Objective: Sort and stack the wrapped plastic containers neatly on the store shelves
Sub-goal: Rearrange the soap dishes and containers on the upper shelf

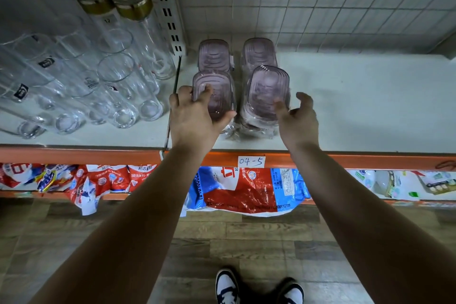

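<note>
Four wrapped pinkish containers (267,91) stand on the shelf (357,106) between your hands. Your left hand (195,111) grips one stack; your right hand (298,116) hovers open. Slippery wrap could topple stacks toward glass tumblers (98,86) beyond your left hand.

Shop aisle: orange-edged metal shelving (81,153) carried a handwritten "04-5" paper label (251,161), rows of clear drinking glasses (81,86), and red-and-blue detergent bags (246,187).

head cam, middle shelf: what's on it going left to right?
Clear glass tumblers → gold-lidded glass jars → left hand on the front-left pink wrapped container → front-right pink wrapped container → right hand → bare shelf surface.
</note>
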The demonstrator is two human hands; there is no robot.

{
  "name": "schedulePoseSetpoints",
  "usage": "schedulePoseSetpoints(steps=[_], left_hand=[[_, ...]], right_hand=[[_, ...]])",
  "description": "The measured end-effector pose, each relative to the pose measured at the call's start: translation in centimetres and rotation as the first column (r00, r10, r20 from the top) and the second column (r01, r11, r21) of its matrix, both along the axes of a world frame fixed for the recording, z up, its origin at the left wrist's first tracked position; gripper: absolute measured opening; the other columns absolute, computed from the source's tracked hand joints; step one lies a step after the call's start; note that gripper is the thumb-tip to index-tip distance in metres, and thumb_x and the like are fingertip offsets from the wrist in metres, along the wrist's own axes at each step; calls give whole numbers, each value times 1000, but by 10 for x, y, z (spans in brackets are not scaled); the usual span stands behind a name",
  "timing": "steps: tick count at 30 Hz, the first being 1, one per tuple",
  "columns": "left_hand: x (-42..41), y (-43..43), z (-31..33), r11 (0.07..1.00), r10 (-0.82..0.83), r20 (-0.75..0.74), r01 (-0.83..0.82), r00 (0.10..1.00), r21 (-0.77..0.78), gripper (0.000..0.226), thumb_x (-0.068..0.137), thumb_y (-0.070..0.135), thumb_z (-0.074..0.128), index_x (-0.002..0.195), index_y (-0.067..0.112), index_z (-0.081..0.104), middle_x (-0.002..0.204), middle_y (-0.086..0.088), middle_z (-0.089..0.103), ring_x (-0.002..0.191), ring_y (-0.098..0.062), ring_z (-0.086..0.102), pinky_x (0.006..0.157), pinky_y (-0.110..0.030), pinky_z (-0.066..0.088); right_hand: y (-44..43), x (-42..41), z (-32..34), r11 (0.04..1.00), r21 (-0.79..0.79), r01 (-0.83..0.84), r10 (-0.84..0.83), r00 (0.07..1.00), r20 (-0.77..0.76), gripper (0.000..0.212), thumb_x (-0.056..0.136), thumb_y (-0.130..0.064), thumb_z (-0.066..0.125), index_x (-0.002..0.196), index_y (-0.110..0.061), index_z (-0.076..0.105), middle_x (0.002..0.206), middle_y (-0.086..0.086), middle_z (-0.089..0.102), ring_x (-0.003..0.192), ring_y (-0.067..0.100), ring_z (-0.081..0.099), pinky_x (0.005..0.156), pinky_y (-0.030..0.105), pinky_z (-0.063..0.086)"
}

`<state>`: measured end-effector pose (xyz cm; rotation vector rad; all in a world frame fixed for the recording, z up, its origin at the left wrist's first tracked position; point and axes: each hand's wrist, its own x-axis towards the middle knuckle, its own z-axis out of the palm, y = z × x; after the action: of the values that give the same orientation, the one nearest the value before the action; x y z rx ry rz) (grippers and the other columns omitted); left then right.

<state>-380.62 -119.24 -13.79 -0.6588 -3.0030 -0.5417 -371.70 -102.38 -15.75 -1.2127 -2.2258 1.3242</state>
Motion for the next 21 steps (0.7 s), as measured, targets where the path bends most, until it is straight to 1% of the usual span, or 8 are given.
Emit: schedulePoseSetpoints(steps=[2, 4, 7, 11, 13, 16, 18, 21], left_hand=[[2, 0, 4, 1000, -8, 7, 8, 1000, 27, 79, 81, 63, 64, 142, 15, 52, 131, -23, 48, 126, -37, 36, 107, -42, 34], [3, 1, 6, 999, -17, 14, 16, 1000, 37, 78, 82, 61, 65, 143, 15, 51, 133, -21, 47, 128, -36, 34, 108, -41, 33], [-1, 0, 7, 1000, -26, 21, 25, 999, 19, 78, 82, 63, 63, 145, 19, 49, 139, -17, 45, 130, -35, 33, 107, -38, 33], [-6, -2, 4, 997, -45, 23, 46, 999, -62, 81, 84, 68, 55, 149, 21, 41, 144, -17, 39, 131, -37, 33, 105, -40, 34], [-3, -3, 5, 992, -59, 38, 63, 998, -105, 84, 87, 70, 47, 153, 20, 33, 149, -18, 34, 133, -38, 30, 107, -42, 34], [9, -7, 9, 996, -49, 76, 55, 996, -69, 85, 90, 70, 36, 155, 16, 26, 152, -21, 30, 136, -41, 30, 109, -47, 33], [23, -10, 14, 997, -73, -1, 73, 997, -25, 81, 92, 66, 30, 150, 10, 37, 146, -23, 40, 129, -42, 40, 104, -48, 39], [46, -15, 26, 990, -127, -145, 134, 981, 38, 63, 94, 53, 35, 132, 8, 56, 127, -18, 57, 110, -39, 55, 88, -46, 46]], right_hand=[[1, 3, 2, 994, 102, -46, 52, 997, -55, 56, 94, -35, 61, 142, -17, 38, 127, 14, 55, 100, 23, 55, 80, 27, 40], [2, 5, 3, 978, 186, -94, 115, 988, -104, 47, 94, -25, 63, 137, -17, 46, 127, 10, 56, 95, 22, 58, 79, 27, 44], [4, 5, 2, 949, 260, -176, 205, 975, -91, 38, 95, -24, 62, 132, -15, 57, 128, 5, 61, 93, 24, 64, 82, 22, 44], [5, 8, 10, 915, 327, -234, 268, 961, -62, 38, 99, -24, 57, 135, -13, 57, 130, 7, 63, 104, 24, 62, 88, 22, 42], [5, 12, 14, 921, 313, -231, 268, 960, -80, 39, 99, -24, 56, 137, -13, 56, 131, 8, 62, 109, 26, 61, 91, 24, 43], [3, 23, 21, 938, 277, -209, 247, 963, -107, 38, 99, -23, 56, 136, -11, 56, 135, 8, 59, 116, 27, 58, 97, 30, 44], [0, 33, 28, 938, 290, -190, 234, 964, -124, 35, 99, -22, 57, 131, -9, 59, 131, 8, 61, 113, 27, 60, 93, 29, 44], [-6, 51, 41, 927, 314, -206, 259, 956, -137, 29, 97, -19, 58, 123, -9, 62, 117, 7, 66, 104, 27, 61, 82, 25, 43]])
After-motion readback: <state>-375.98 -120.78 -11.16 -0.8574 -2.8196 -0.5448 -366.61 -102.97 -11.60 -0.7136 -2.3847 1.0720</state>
